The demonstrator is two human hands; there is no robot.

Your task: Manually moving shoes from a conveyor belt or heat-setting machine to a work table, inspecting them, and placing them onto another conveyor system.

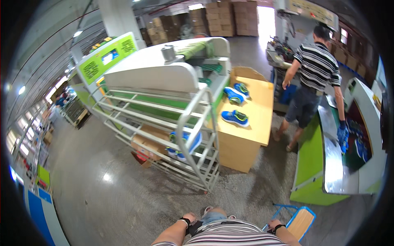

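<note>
My left hand hangs by my body at the lower edge, its fingers curled; I see nothing in it. A dark patch lies beside its wrist, too unclear to name. Also low, my right hand has its fingers curled in front of a stool with a blue frame and wooden seat. Whether it touches the frame or holds anything, I cannot tell. Ahead stands a grey metal rack with blue sneakers on a shelf. More blue sneakers, one nearest me, lie on a wooden table.
A co-worker in a striped shirt reaches with a gloved hand into a green-and-white machine at right, where sneakers lie. A long green-and-white machine stands behind the rack. A cardboard box sits low by the rack; stacked cartons stand far back.
</note>
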